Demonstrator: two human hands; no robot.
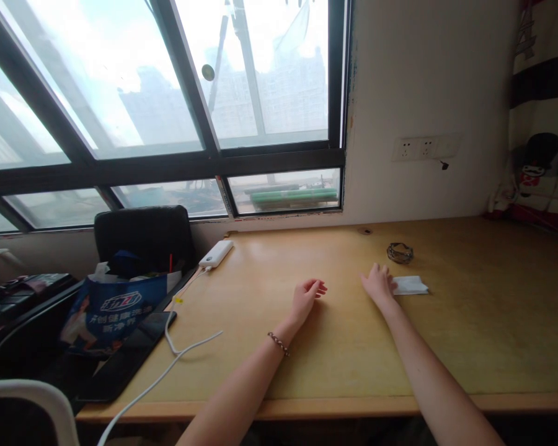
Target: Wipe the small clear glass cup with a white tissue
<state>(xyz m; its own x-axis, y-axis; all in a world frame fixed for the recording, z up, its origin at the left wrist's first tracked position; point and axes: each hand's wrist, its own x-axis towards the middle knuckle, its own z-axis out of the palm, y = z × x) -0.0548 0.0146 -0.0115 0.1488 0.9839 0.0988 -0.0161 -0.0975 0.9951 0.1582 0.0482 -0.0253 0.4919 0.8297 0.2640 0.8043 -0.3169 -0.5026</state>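
Note:
Just left of the table's middle, my left hand [307, 297] rests on edge with its fingers loosely bent and apart, holding nothing. A braided bracelet [279, 344] circles that wrist. Over to the right, my right hand [379, 285] is low over the wooden table [335, 359] with its fingers spread. Its outer side is right beside a folded white paper or tissue [411, 285]; whether they touch I cannot tell. Behind the paper lies a small dark ring-shaped item [400, 252], perhaps of twisted strands.
A white power bank [216, 254] with a white cable [179, 353] lies along the table's left edge. A dark flat tablet-like slab [130, 356] overhangs that edge. Beyond it, a blue bag [116, 310] sits on a black chair [144, 232]. Wall sockets [416, 148] are behind the table.

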